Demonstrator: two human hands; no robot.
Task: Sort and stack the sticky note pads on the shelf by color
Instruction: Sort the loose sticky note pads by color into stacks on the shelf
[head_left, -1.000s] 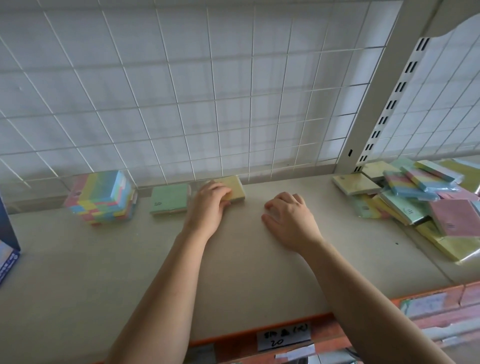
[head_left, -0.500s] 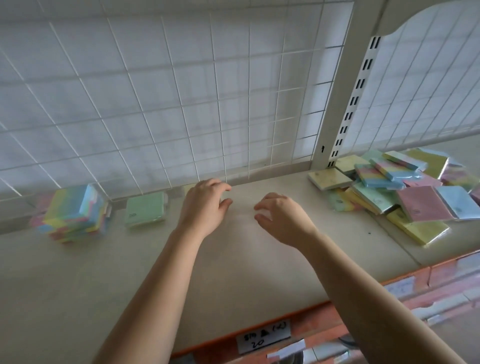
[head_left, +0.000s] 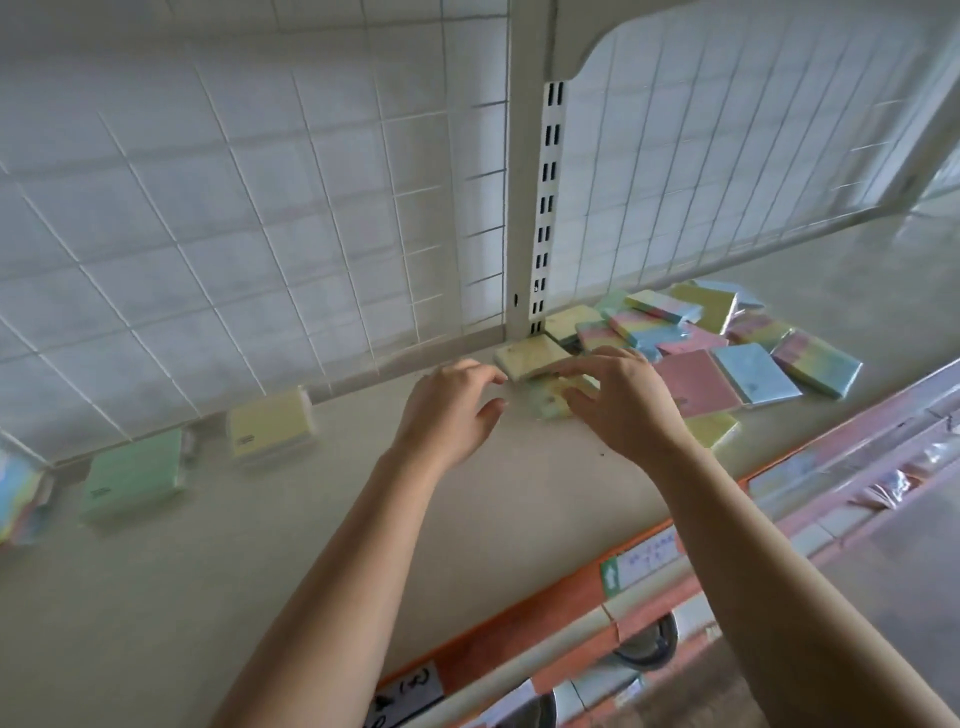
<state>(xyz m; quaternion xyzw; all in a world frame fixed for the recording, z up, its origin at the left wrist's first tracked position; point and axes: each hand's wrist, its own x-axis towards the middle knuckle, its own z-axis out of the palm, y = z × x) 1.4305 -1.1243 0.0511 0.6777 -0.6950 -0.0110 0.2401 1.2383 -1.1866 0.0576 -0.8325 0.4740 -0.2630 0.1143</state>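
A broad stretch of the shelf (head_left: 260, 545) is seen between the orange front lip (head_left: 519, 618) and the back, which is closed by a wire grid panel (head_left: 260, 234) and a slotted upright post (head_left: 524, 208). Along the grid a rainbow stack (head_left: 18, 493), a green pad (head_left: 135, 475) and a sorted yellow pad (head_left: 270, 428) are laid flat, side by side with gaps. Right of the post the unsorted pile (head_left: 696, 379) is heaped, its pads overlapped and skewed at mixed angles. A loose yellow pad (head_left: 532, 356) is laid flat at the pile's left edge, turned diagonal to the grid. The left hand (head_left: 447, 410) is held released, nothing grasped. The right hand (head_left: 623, 400) is spread over a pale pad (head_left: 548, 402); contact cannot be told through the blur.
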